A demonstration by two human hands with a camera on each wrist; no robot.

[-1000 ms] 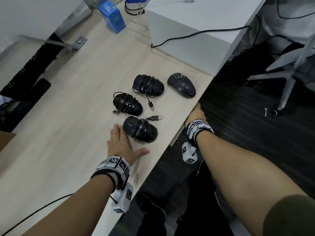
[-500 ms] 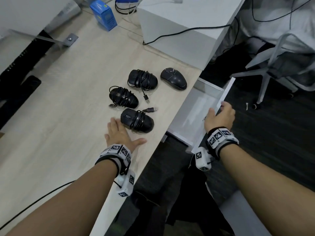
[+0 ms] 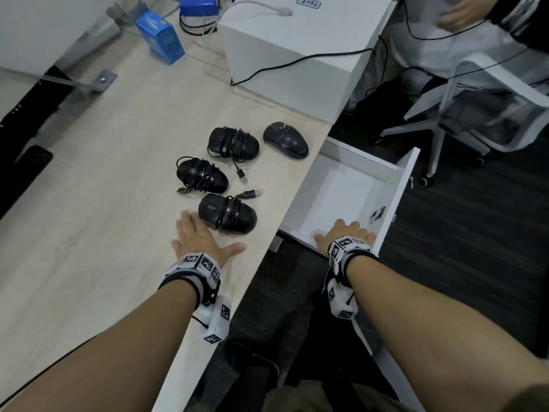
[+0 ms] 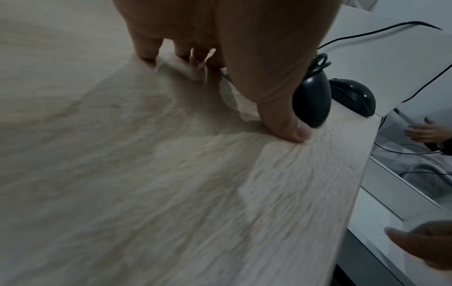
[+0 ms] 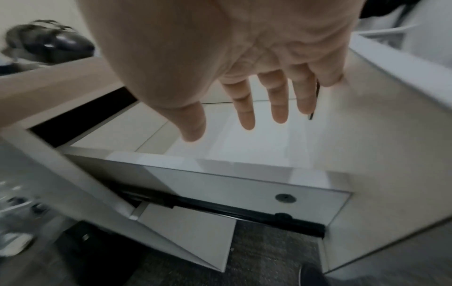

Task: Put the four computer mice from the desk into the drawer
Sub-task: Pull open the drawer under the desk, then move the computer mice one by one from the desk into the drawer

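Four black mice lie near the desk's right edge: the nearest cord-wrapped mouse [image 3: 227, 214], a second wrapped mouse [image 3: 202, 175], a third wrapped mouse [image 3: 233, 143] and a mouse without a cord around it [image 3: 285, 140]. My left hand [image 3: 208, 236] rests flat on the desk [image 3: 89, 233], fingertips beside the nearest mouse [image 4: 311, 96], holding nothing. The white drawer [image 3: 326, 197] stands pulled out under the desk edge. My right hand [image 3: 338, 231] hovers with spread fingers over the drawer's near side wall [image 5: 220, 174], its palm empty.
At the back of the desk stand a white box [image 3: 285, 55] with a black cable across it and a blue carton [image 3: 160, 40]. An office chair [image 3: 475, 99] is beyond the drawer. A small dark fitting [image 3: 378, 213] sits inside the drawer front. Another person's hand [image 3: 463, 13] is at top right.
The drawer has come out from shut to wide open. My right hand has let go of the drawer front and moved to its near side. The left hand stayed put.
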